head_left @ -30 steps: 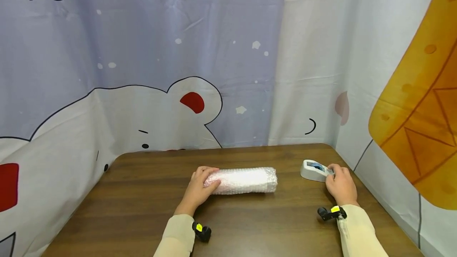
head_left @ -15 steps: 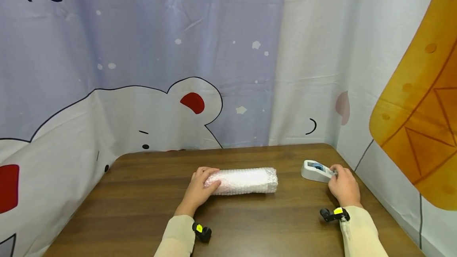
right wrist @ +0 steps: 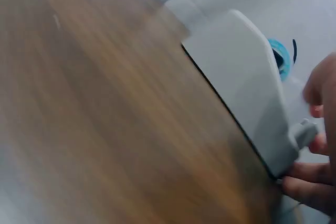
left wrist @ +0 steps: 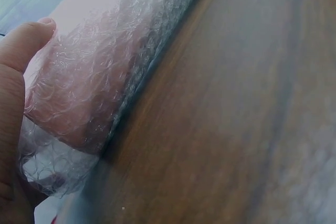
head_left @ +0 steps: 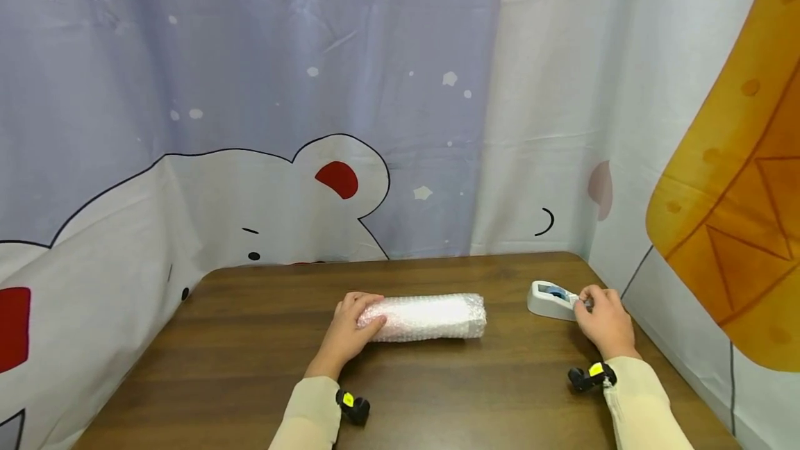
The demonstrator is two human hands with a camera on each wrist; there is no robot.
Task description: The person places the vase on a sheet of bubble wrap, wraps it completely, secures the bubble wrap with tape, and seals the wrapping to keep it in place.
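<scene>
A cylindrical bundle in bubble wrap (head_left: pixel 431 316) lies crosswise on the wooden table. My left hand (head_left: pixel 351 328) grips its left end, thumb on the near side and fingers over the top. In the left wrist view, pinkish contents show through the bubble wrap (left wrist: pixel 100 72) beside the thumb. To the right stands a white tape dispenser (head_left: pixel 548 302) holding a blue-cored roll (right wrist: pixel 281 59). My right hand (head_left: pixel 605 321) is at its cutter end, thumb and forefinger pinching the end of the tape. Other fingers rest against the dispenser's end; the clear tape itself is barely visible.
The brown table (head_left: pixel 250 353) has a rounded far edge close to a printed curtain (head_left: pixel 406 89). More curtain hangs along the right side. A small black wrist camera (head_left: pixel 355 408) sits on the left wrist, another camera (head_left: pixel 590 376) on the right.
My right hand has shifted slightly right and tilted at the dispenser's cutter end. The dispenser has barely moved. My left hand and the bubble-wrapped bundle stay in place.
</scene>
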